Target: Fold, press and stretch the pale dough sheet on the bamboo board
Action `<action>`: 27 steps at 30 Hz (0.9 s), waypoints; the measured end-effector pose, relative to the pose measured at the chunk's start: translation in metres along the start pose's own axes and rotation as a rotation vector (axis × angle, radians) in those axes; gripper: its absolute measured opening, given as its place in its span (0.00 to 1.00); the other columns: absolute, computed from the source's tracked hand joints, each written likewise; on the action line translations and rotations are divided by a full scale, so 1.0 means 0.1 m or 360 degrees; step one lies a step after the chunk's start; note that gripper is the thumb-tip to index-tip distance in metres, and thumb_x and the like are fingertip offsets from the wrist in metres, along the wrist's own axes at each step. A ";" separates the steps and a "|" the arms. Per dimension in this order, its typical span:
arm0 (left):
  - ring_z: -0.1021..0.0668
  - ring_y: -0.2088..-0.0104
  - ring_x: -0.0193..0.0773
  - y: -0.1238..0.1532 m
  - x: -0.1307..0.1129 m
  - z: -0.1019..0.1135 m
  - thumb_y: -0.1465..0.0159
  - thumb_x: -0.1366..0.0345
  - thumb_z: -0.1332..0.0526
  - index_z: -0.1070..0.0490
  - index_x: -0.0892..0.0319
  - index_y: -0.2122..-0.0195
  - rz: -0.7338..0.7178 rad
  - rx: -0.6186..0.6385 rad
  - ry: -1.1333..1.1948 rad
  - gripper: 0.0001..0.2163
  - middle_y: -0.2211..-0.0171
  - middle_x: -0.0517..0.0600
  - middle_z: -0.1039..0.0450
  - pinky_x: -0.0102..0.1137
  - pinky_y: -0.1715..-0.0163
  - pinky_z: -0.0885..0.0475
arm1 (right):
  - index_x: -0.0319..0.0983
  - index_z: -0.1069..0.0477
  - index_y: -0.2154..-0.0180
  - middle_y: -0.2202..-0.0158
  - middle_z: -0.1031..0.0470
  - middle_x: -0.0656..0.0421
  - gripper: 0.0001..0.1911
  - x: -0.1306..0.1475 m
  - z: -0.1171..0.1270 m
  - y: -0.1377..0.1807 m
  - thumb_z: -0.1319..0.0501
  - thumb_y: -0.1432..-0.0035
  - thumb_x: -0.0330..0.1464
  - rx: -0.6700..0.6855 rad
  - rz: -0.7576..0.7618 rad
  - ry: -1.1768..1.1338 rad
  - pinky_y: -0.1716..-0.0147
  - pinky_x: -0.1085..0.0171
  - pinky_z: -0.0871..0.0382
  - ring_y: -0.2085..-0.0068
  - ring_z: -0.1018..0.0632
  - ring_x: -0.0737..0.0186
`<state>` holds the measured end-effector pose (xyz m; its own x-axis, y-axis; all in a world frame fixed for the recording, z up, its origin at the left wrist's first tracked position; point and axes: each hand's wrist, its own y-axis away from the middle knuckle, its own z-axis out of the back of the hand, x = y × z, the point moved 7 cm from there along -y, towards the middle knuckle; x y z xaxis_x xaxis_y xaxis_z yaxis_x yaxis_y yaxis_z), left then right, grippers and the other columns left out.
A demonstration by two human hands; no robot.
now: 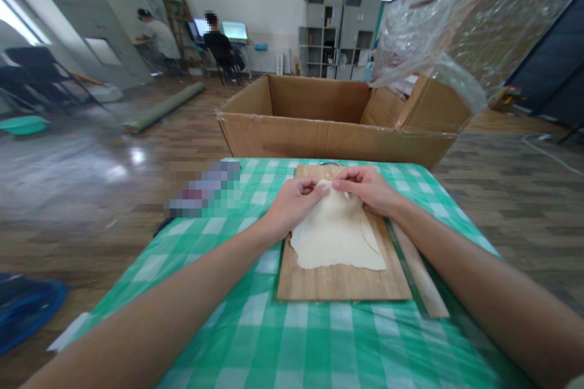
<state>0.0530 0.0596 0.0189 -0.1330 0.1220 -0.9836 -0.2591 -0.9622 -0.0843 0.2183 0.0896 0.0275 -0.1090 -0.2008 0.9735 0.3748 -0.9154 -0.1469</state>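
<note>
A thin, pale sheet of dough (337, 237) with uneven edges lies on a wooden cutting board (314, 287). My left hand (301, 202) pinches the dough's far edge between thumb and fingers. Close beside it, my right hand (367, 188) grips the same far edge, the fingertips of both hands nearly meeting. That edge is lifted a little from the board, while the near part rests flat. To the right of the board lies a wooden rolling pin (422, 276), its far end hidden under my right wrist.
The table wears a green-and-white checked cloth (219, 310). A blurred-out object (203, 189) sits at its left edge. Behind the table stands a large open cardboard box (328, 137), with plastic wrap (438, 30) at its right. Two people sit at desks in the background.
</note>
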 end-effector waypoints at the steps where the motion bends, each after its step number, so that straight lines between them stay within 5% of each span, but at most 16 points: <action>1: 0.23 0.71 0.37 0.00 -0.01 0.00 0.39 0.46 0.32 0.21 0.60 0.63 -0.0027 -0.0016 0.0001 0.19 0.67 0.51 0.20 0.28 0.74 0.33 | 0.38 0.21 0.70 0.75 0.28 0.62 0.17 0.02 -0.01 0.00 0.27 0.49 0.45 0.0003 0.0012 0.0024 0.75 0.66 0.45 0.75 0.33 0.68; 14: 0.28 0.72 0.35 0.00 -0.11 0.07 0.36 0.47 0.36 0.22 0.61 0.70 -0.0233 -0.0090 -0.0350 0.20 0.74 0.48 0.26 0.28 0.75 0.38 | 0.37 0.20 0.71 0.78 0.29 0.63 0.16 0.13 -0.06 0.01 0.29 0.47 0.44 -0.0043 0.0137 0.0307 0.77 0.66 0.49 0.76 0.36 0.69; 27: 0.28 0.74 0.35 0.00 -0.04 0.02 0.37 0.47 0.35 0.20 0.62 0.68 -0.0150 -0.0014 -0.0320 0.20 0.75 0.47 0.26 0.27 0.77 0.41 | 0.39 0.25 0.69 0.76 0.32 0.63 0.18 0.10 -0.20 0.01 0.36 0.37 0.46 0.0185 0.0204 0.0424 0.76 0.65 0.48 0.75 0.37 0.67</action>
<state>0.0517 0.0596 0.0228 -0.2967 0.2565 -0.9199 -0.2710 -0.9463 -0.1764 0.1996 0.0795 0.0334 -0.2856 -0.4103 0.8661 0.5021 -0.8338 -0.2294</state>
